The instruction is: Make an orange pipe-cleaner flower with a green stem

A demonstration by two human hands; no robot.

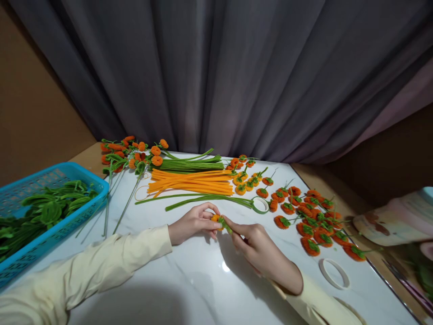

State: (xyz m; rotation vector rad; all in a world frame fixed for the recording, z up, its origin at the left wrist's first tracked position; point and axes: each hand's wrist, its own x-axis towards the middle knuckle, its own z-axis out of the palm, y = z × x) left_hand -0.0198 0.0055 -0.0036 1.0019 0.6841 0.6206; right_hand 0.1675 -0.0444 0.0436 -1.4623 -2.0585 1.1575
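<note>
Between my two hands, above the white marbled table [162,271], is a small yellow-orange flower piece [217,220] with green at its right side. My left hand [198,222] pinches the orange part from the left. From the right, the fingers of my right hand [252,241] are closed on the green part. Beyond my hands lie green stems [209,198], a bundle of orange stems [192,183] and a bundle of green stems [196,165]. A roll of green tape [260,205] rests at the right end of the nearer green stems.
A blue basket [103,187] with green leaf pieces stands at the left. Orange flowers on stems [156,160] lie at the back left. Many orange pieces with green tops [306,230] spread across the right. A white ring [334,273] and a large cup [395,219] are farther right.
</note>
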